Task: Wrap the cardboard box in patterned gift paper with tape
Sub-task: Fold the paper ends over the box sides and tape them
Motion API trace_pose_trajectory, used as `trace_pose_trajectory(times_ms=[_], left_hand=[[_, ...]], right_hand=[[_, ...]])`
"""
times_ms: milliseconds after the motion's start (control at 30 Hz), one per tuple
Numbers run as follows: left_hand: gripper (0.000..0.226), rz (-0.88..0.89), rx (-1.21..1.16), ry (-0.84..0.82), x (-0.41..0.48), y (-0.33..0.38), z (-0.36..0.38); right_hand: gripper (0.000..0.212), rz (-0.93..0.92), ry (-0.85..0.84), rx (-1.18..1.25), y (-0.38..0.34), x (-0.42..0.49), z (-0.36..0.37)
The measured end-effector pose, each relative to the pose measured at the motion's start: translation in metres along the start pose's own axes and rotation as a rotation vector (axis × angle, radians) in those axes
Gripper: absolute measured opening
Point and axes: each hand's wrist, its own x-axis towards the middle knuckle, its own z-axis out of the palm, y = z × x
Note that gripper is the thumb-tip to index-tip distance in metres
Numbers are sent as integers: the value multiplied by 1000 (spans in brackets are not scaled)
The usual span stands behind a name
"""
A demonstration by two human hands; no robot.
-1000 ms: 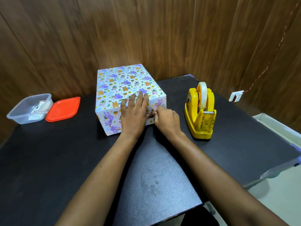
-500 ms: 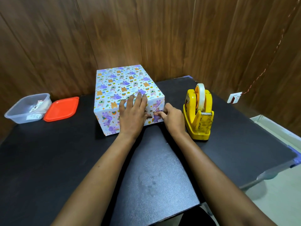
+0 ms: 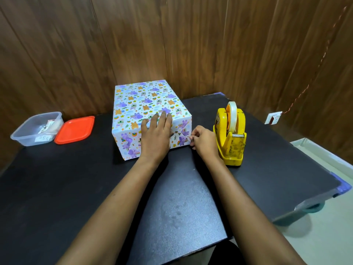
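The box [image 3: 145, 100], covered in white gift paper with purple and orange animals, stands at the back middle of the black table [image 3: 57, 188]. My left hand [image 3: 156, 136] lies flat against its near face, fingers spread up over the top edge. My right hand [image 3: 202, 142] is at the box's near right corner, thumb and fingers pinched on a small pale sliver that looks like a tape end; it is too small to be sure. The yellow tape dispenser [image 3: 232, 136] with its clear roll stands just right of that hand.
A clear plastic tub [image 3: 36, 131] and its orange lid [image 3: 74, 130] sit at the back left. Wooden wall panels close in behind the table. The table's right edge drops to a pale floor [image 3: 315, 236].
My right hand has slid rightward along the box's near face, from beside my left thumb to the right corner. My left hand has stayed pressed on the box.
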Motion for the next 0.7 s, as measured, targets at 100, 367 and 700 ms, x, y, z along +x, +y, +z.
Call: trace_pose_trajectory(times_ms=[100,367,700], left_hand=[[61,16,-30,-24,0,1,-13],[43,1,-436,-64,9,36,-69],[34,21,-610,-157,9,64,-92]], right_hand=[[13,-19,-3,13,-21,-14,-9],[27,-53,342,-468,-54,-50,-111],[35,390,134,215,-21,-28,-125]])
